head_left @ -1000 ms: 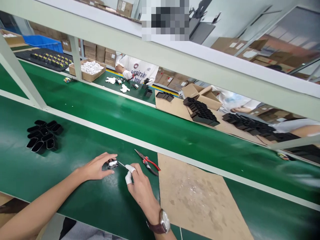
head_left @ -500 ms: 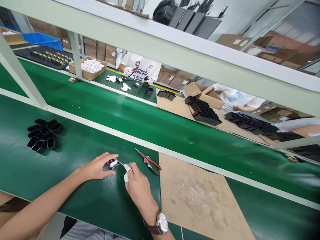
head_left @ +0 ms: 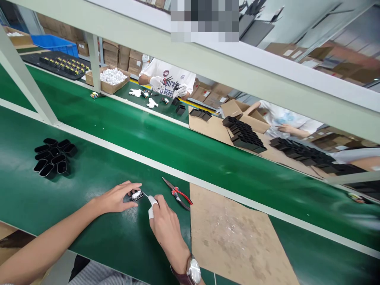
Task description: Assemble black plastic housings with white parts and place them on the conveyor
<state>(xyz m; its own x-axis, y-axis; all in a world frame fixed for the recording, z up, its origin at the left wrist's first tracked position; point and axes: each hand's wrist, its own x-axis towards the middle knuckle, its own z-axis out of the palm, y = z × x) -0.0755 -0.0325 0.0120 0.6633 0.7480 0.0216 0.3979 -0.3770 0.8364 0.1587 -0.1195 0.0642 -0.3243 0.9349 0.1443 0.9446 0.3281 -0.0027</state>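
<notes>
My left hand point(head_left: 118, 196) is curled around a small black casing point(head_left: 137, 196), thumb on its near side and fingers on its far side. White material and a row of small light marks show in the casing's upward face. My right hand point(head_left: 164, 217) has white coverings on some fingers and is closed on a thin metal tool point(head_left: 145, 194). The tool's tip reaches the right side of the casing; its handle is hidden in my grip. Long-nose pliers point(head_left: 177, 192) with red and black handles lie just beyond my right hand.
Several black open cases point(head_left: 54, 155) stand grouped at the left. A stained cardboard sheet point(head_left: 237, 233) lies at the right. Past the white rail point(head_left: 124, 154) runs a green belt point(head_left: 142, 132). A frame beam point(head_left: 190, 55) crosses overhead. Co-workers point(head_left: 169, 77) sit opposite, one with white gloves.
The view has shifted slightly. My hands stay almost in the same place, with the tool still at the casing. The gloved co-worker's hands across the belt have moved a little.
</notes>
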